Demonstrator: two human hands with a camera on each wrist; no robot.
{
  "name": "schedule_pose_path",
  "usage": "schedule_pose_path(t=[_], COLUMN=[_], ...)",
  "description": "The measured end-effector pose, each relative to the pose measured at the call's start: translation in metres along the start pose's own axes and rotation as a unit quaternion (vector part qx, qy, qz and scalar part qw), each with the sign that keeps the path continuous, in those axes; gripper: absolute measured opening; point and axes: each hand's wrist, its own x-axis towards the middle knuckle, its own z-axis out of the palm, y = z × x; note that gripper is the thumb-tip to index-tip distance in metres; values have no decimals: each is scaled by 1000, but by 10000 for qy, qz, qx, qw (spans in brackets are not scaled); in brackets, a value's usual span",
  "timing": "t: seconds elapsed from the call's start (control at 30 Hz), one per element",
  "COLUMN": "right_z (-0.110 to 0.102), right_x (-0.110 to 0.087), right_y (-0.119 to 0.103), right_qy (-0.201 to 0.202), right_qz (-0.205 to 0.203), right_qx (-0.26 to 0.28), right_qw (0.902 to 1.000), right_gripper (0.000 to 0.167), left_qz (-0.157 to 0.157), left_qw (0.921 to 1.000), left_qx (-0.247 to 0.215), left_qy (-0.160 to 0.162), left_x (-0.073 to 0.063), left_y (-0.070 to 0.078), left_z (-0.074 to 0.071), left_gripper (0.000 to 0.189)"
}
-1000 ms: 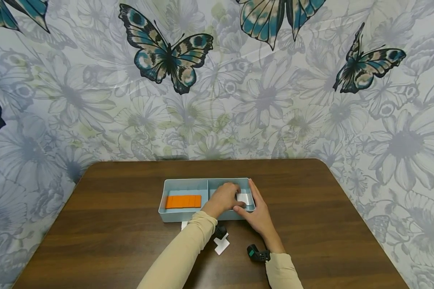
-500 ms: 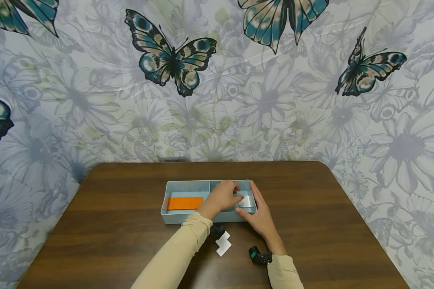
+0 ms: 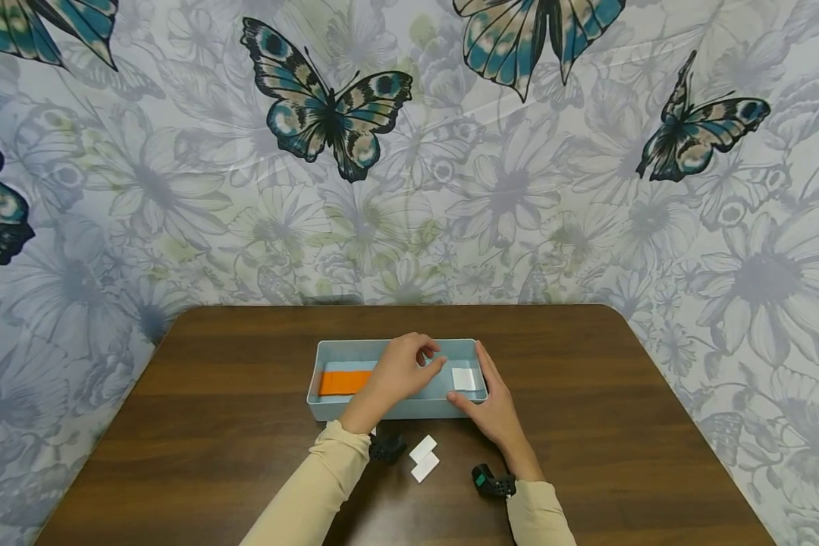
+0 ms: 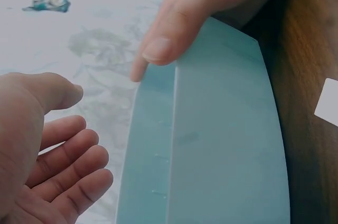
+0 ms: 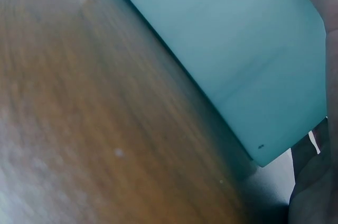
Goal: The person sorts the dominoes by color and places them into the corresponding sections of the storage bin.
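A pale blue divided box [image 3: 416, 410] stands on the table. My left hand [image 3: 401, 371] hovers over its middle, hiding the divider, fingers loosely bent and holding nothing. Those fingers show bare in the left wrist view, beside the box wall [image 4: 227, 129]. With its thumb at the front rim and fingers along the right end, my right hand [image 3: 493, 406] grips the box. A white flat piece [image 3: 463, 379] lies in the right compartment. Orange flat pieces [image 3: 343, 383] lie in the left one, partly covered by my left hand.
Two white rectangular pieces [image 3: 424, 458] lie touching on the table [image 3: 211, 432] in front of the box. A sliver of another white piece [image 3: 373, 431] shows by my left wrist. Behind the table hangs a butterfly-patterned cloth [image 3: 505, 227].
My left hand has risen and moved left, away from the white piece in the right compartment, which now shows fully. The right hand stays at the box's right end.
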Motion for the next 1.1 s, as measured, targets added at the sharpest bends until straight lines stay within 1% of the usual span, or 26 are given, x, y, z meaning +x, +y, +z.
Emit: schedule_pose_path(t=[0.1, 0.23, 0.37, 0.47, 0.7, 0.8, 1.0, 1.1], right_z=[0, 0, 1, 1, 1, 1, 0, 0], right_x=[0, -1, 0, 0, 0, 0, 0, 0], right_y=[1, 2, 2, 2, 1, 2, 2, 1], right_qy=[25, 46, 36, 34, 55, 49, 33, 21], right_qz=[-36, -71, -69, -68, -52, -65, -78, -66], right_qx=[-36, -27, -27, -33, -49, -104, -96, -88], right_qw=[10000, 10000, 10000, 10000, 10000, 9999, 9999, 9999], right_gripper=[102, 103, 103, 103, 103, 103, 103, 104], left_qz=[23, 24, -60, -135, -177, -243, -111, 35], left_qw=[9998, 9991, 9982, 9979, 9976, 9969, 9941, 9932], left_qx=[-108, -107, -107, -175, -305, -309, -220, -183], left_qy=[189, 412, 580, 603, 595, 678, 1060, 1145], left_x=[-9, -21, -33, -41, -60, -69, -85, -92], left_y=[0, -1, -3, -5, -13, -16, -19, -22], left_z=[-4, -8, -11, -12, -15, -17, -17, -15], left_gripper=[21, 20, 15, 15, 19, 20, 18, 18])
